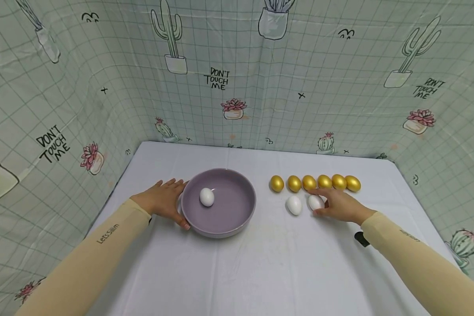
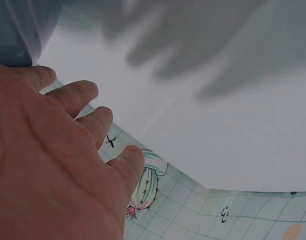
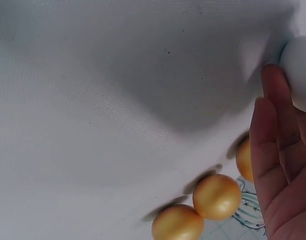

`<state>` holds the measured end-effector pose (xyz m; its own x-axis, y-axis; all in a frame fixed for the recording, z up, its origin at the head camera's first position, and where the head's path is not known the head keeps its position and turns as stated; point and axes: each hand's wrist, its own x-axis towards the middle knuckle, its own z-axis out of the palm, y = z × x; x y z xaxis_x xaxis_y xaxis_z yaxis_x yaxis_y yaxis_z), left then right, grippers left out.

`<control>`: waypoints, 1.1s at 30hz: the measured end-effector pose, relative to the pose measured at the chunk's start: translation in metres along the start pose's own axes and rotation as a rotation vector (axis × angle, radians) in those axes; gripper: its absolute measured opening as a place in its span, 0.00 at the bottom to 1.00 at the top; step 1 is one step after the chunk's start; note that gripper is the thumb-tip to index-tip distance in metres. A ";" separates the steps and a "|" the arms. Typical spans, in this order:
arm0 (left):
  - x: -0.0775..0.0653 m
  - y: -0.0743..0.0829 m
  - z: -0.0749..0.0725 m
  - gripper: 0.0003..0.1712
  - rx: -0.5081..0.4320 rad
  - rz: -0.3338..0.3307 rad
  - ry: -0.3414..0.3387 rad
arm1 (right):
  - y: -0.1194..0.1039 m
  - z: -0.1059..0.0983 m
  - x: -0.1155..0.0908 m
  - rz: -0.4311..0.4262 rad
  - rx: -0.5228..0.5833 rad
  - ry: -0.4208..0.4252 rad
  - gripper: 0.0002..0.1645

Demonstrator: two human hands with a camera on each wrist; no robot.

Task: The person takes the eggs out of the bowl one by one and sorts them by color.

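A purple bowl stands on the white table with one white egg lying in it. My left hand rests against the bowl's left side, fingers spread and thumb along the near rim. In the left wrist view, the fingers lie beside a sliver of the bowl. Over on the right, my right hand pinches another white egg between thumb and fingers, low over the table. The right wrist view shows fingertips against this egg. A third white egg lies just left of it.
Several golden eggs lie in a row behind the white ones, close to the right hand's fingers. The white table ends at a hanging patterned cloth behind and at both sides.
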<state>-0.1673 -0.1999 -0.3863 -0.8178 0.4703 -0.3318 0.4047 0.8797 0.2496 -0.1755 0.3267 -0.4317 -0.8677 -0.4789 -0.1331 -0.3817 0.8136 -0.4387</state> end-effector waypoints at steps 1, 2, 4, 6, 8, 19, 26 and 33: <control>0.000 0.000 0.000 0.79 0.001 -0.001 -0.001 | 0.000 0.000 0.000 0.003 -0.002 0.000 0.43; 0.000 0.000 0.000 0.79 0.000 -0.001 -0.002 | 0.000 0.000 -0.001 0.004 -0.005 0.001 0.43; 0.000 0.000 0.000 0.79 0.001 -0.002 -0.005 | 0.000 0.001 -0.001 0.013 -0.016 0.007 0.43; 0.000 0.000 0.000 0.79 0.002 -0.001 -0.006 | 0.000 0.001 -0.002 0.020 -0.028 0.018 0.44; 0.000 0.000 -0.001 0.79 0.002 0.001 -0.005 | -0.001 0.001 -0.002 0.026 -0.034 0.033 0.44; 0.000 0.000 -0.001 0.79 0.003 0.009 0.001 | -0.002 -0.002 -0.011 0.038 -0.049 0.046 0.45; 0.000 0.000 0.000 0.79 0.004 0.011 0.003 | 0.001 -0.005 -0.014 0.049 -0.063 0.046 0.45; 0.001 -0.001 0.000 0.80 0.003 0.011 0.008 | 0.003 -0.005 -0.015 0.067 -0.065 0.037 0.46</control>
<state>-0.1684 -0.2005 -0.3873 -0.8166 0.4792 -0.3217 0.4148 0.8749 0.2501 -0.1652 0.3382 -0.4263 -0.9027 -0.4109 -0.1272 -0.3409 0.8637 -0.3713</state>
